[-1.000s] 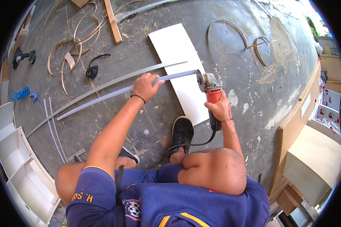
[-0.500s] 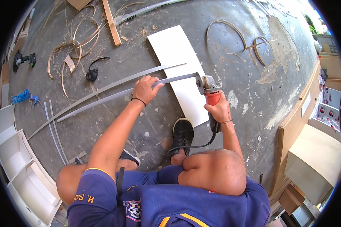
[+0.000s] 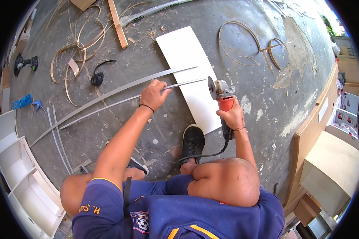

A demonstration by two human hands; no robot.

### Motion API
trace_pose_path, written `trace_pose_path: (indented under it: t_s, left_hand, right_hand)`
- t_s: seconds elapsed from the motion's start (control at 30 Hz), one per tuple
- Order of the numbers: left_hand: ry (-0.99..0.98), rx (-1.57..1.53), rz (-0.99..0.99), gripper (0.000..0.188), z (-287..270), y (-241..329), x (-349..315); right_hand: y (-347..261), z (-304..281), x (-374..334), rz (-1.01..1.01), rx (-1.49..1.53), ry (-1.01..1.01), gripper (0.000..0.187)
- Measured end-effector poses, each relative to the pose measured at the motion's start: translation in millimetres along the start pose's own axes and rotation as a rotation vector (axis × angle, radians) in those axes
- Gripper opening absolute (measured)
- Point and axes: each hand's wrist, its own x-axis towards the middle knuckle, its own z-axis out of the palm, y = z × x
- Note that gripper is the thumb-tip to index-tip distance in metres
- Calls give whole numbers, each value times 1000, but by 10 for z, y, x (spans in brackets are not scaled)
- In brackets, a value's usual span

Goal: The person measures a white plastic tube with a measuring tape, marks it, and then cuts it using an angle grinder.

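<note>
My left hand (image 3: 153,95) is closed around a long, narrow grey strip (image 3: 189,82), which looks like metal or plastic trim. The strip's right end lies over a white board (image 3: 201,107) on the floor, right by the grinder's disc. In my right hand (image 3: 232,115) is a red and black angle grinder (image 3: 226,104), its disc (image 3: 211,88) upright at the strip's end; whether they touch I cannot tell. A second, wider-looking grey strip (image 3: 119,88) runs just beyond the held one, its right end also over the board. The grinder's cord (image 3: 211,154) curves past my shoe.
Beyond the strips lie a tape measure (image 3: 96,79), coiled edging strips (image 3: 52,65) and a wooden batten (image 3: 118,24). A cordless drill (image 3: 26,63) and blue cord (image 3: 22,102) are at left. White shelving (image 3: 22,175) flanks me on the left; wooden panels (image 3: 307,135) stand at right.
The held strip has turned in my left hand and now shows a much thinner side. The grinder has shifted slightly right, its disc tilted differently.
</note>
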Motion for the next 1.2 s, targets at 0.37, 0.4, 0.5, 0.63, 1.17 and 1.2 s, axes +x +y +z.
trace_pose_path:
  t_s: [0.37, 0.4, 0.5, 0.63, 1.17, 1.2]
  left_hand:
    - [75, -53, 32, 26, 41, 88, 70]
    - [79, -67, 36, 25, 48, 107, 79]
    - [92, -30, 35, 22, 63, 120, 80]
    - [50, -42, 9, 20, 40, 155, 89]
    - [27, -59, -3, 17, 46, 206, 72]
    - [22, -58, -9, 17, 44, 207, 70]
  right_hand:
    - [139, -40, 32, 49, 212, -98, 51]
    - [209, -30, 64, 76, 272, -148, 51]
    - [221, -15, 83, 178, 495, -273, 47]
    - [156, -60, 78, 253, 681, -424, 42]
    - [179, -25, 113, 298, 818, -547, 45]
    - [192, -19, 121, 300, 816, -557, 45]
